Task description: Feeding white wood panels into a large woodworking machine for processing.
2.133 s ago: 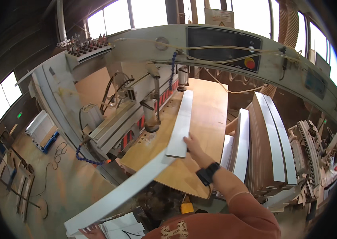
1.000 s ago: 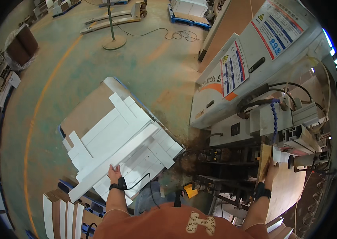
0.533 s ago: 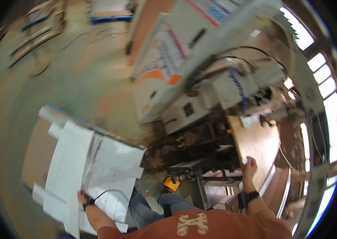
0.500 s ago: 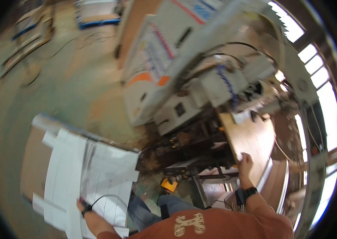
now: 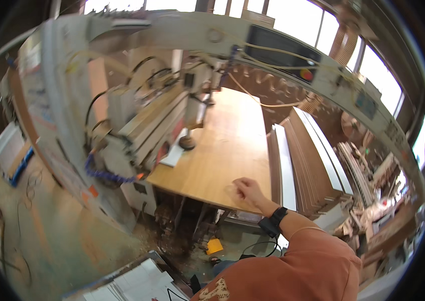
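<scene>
Head view, right hand: the right hand [image 5: 246, 193] rests at the near edge of the flat, light brown wooden worktop [image 5: 222, 145] of the machine, with a black watch [image 5: 274, 220] at the wrist and an orange sleeve [image 5: 313, 261] behind it.
Head view, fingers: the fingers [image 5: 233, 190] are curled loosely on the board's near edge; whether they pinch anything I cannot tell, as the picture blurs there.
Head view, left hand: not in sight; only the orange shoulder fills the lower edge.
Head view, worktop edges: the near edge runs from lower left to the hand; the right long edge lies just beside a stack of long white and brown panels [image 5: 298, 165] standing on edge.
Head view, open room on the worktop: the middle and far part of the board is bare wood, from the hand up towards the grey overhead arm of the machine [image 5: 272, 55].
Head view, left side of the worktop: a small white strip [image 5: 175, 154] lies at the left edge, under a round black press foot [image 5: 187, 144] and the grey machine head [image 5: 142, 125].
Head view, below: white flat panels [image 5: 132, 286] lie stacked on the floor at the lower edge, with a small yellow object [image 5: 214, 246] on the floor under the worktop.
Head view, left floor: the concrete floor [image 5: 32, 226] stretches open beside the machine.
</scene>
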### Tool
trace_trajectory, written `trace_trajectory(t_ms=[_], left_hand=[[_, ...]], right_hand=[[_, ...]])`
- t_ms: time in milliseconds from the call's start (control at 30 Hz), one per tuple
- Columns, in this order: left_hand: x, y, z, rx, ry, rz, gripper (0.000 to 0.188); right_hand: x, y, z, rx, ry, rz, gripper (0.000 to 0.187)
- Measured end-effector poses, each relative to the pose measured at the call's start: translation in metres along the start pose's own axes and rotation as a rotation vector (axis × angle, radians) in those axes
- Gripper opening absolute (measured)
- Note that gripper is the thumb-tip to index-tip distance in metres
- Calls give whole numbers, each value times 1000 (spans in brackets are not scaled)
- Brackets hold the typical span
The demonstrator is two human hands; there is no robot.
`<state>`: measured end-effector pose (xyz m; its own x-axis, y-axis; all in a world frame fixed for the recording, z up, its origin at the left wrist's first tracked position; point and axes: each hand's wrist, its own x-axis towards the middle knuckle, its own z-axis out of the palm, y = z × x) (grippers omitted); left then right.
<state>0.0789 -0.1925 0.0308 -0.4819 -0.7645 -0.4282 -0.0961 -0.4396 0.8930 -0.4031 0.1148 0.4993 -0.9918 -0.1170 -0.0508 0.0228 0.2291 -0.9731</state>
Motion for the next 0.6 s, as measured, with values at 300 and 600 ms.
trace_trajectory(t_ms=[300,600], left_hand=[[-3,312,259,-359,-270,-207,36],[-84,414,541,-88,-829,57,14]], right_hand=[[-52,126,-229,-730,516,522,99],[-81,129,-262,-585,606,447,87]])
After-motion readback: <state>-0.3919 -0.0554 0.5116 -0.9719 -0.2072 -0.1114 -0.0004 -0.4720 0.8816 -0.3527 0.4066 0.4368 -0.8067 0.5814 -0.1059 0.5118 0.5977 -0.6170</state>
